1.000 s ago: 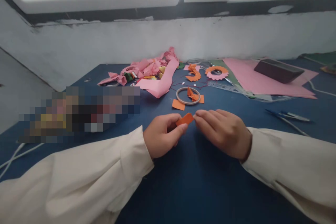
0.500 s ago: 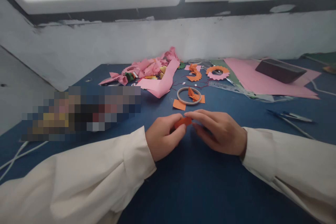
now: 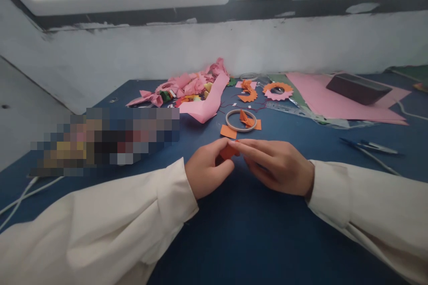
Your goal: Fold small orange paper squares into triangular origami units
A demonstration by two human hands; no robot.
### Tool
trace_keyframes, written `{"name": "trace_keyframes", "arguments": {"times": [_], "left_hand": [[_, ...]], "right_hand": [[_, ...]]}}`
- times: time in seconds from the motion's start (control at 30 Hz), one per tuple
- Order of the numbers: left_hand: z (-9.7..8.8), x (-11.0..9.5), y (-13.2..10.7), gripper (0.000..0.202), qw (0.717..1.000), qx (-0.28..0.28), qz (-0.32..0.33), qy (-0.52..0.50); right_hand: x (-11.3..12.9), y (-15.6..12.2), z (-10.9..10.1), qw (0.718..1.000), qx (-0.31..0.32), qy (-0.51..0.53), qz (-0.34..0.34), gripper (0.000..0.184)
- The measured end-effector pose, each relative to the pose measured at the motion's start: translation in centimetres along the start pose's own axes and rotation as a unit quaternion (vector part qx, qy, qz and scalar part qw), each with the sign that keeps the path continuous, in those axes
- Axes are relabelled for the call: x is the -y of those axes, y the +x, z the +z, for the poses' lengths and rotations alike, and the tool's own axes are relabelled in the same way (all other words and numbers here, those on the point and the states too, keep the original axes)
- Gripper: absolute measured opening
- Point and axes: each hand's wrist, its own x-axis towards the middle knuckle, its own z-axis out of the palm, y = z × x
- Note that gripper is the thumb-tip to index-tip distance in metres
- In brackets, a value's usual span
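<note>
My left hand (image 3: 209, 169) and my right hand (image 3: 276, 164) meet over the blue table (image 3: 254, 231), both pinching a small orange paper piece (image 3: 228, 151) between their fingertips. Most of the piece is hidden by my fingers. Just beyond them lie an orange paper square (image 3: 228, 132) and a tape ring (image 3: 240, 120) with a folded orange piece inside it.
A heap of pink paper scraps (image 3: 197, 89) lies at the back. Orange and pink toothed paper rings (image 3: 277, 91), pink sheets (image 3: 337, 98) and a dark box (image 3: 358, 88) sit at the right. Scissors (image 3: 368, 148) lie at right; white cords (image 3: 20, 196) at left.
My right fingers have slid left over the orange piece, which was plainly visible a second ago and is now mostly covered. Both hands have drawn closer together.
</note>
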Motion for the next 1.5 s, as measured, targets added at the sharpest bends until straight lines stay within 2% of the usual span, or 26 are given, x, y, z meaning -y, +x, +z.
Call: {"name": "trace_keyframes", "arguments": {"times": [0.3, 0.43, 0.57, 0.8, 0.93, 1.03, 1.23, 1.37, 1.5], "left_hand": [[-0.2, -0.41, -0.04, 0.014, 1.0, 0.026, -0.009, 0.006], [-0.17, -0.5, -0.08, 0.014, 1.0, 0.025, -0.011, -0.011], [-0.19, -0.56, -0.1, 0.017, 0.999, 0.018, -0.016, -0.035], [-0.11, -0.29, 0.32, 0.023, 0.995, 0.011, -0.038, -0.094], [-0.08, -0.13, 0.55, 0.025, 0.99, 0.015, -0.056, -0.127], [-0.09, -0.14, 0.62, 0.023, 0.989, 0.017, -0.061, -0.135], [-0.1, -0.33, 0.53, 0.025, 0.988, 0.037, -0.059, -0.139], [-0.22, -0.26, 0.47, 0.025, 0.989, 0.06, -0.052, -0.124], [-0.28, -0.26, 0.44, 0.026, 0.99, 0.056, -0.051, -0.12]], "right_hand": [[0.27, 0.06, -0.09, 1.0, -0.028, -0.002, -0.005, 0.015], [0.4, 0.29, -0.2, 0.998, -0.051, -0.028, -0.001, 0.019], [0.47, 0.47, -0.23, 0.997, -0.062, -0.054, -0.015, 0.014], [0.16, 0.04, -0.18, 0.993, -0.059, -0.088, -0.044, 0.027], [0.12, -0.07, -0.45, 0.988, -0.036, -0.122, -0.085, 0.022], [0.18, 0.01, -0.64, 0.983, -0.042, -0.148, -0.1, 0.015], [0.33, -0.05, -0.56, 0.985, -0.053, -0.152, -0.064, 0.016], [0.46, 0.03, -0.51, 0.986, -0.054, -0.154, -0.032, 0.024], [0.53, 0.22, -0.66, 0.987, -0.056, -0.147, -0.02, 0.031]]}}
